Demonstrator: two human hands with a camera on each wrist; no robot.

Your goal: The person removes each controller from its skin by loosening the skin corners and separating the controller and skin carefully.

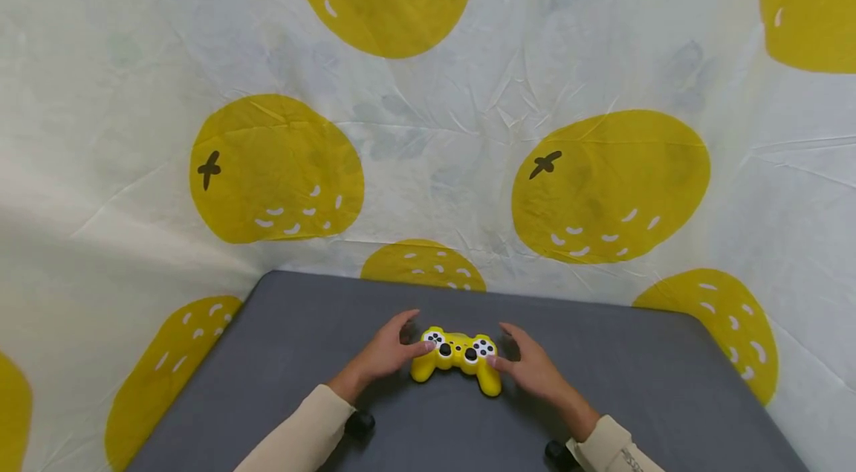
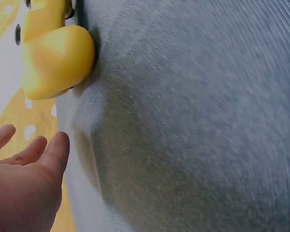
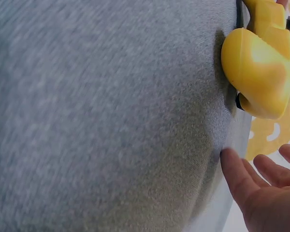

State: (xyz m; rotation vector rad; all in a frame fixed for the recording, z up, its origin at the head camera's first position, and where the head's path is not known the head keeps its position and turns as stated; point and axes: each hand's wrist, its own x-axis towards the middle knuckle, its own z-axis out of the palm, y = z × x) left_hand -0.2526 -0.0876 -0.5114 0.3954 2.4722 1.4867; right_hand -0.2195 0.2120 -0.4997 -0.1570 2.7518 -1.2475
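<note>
A yellow game controller [image 1: 458, 357] lies on the grey table, with white button areas and two black thumbsticks facing up. To its left is my left hand [image 1: 388, 347], the thumb reaching over the controller's edge in the head view. My right hand [image 1: 533, 363] mirrors it on the other side. In the left wrist view, the fingers of the left hand [image 2: 26, 186] are spread and apart from the controller's rounded grip [image 2: 58, 63]. The right wrist view likewise has a gap between the right hand [image 3: 268, 198] and the other grip [image 3: 258, 72]. Whether either thumb touches is unclear.
The table [image 1: 321, 316] has a grey cloth surface. White fabric [image 1: 428, 182] printed with large yellow fruit hangs behind it and along both sides. Black devices [image 1: 360, 424] sit at both wrists, by the beige sleeves [image 1: 301, 431].
</note>
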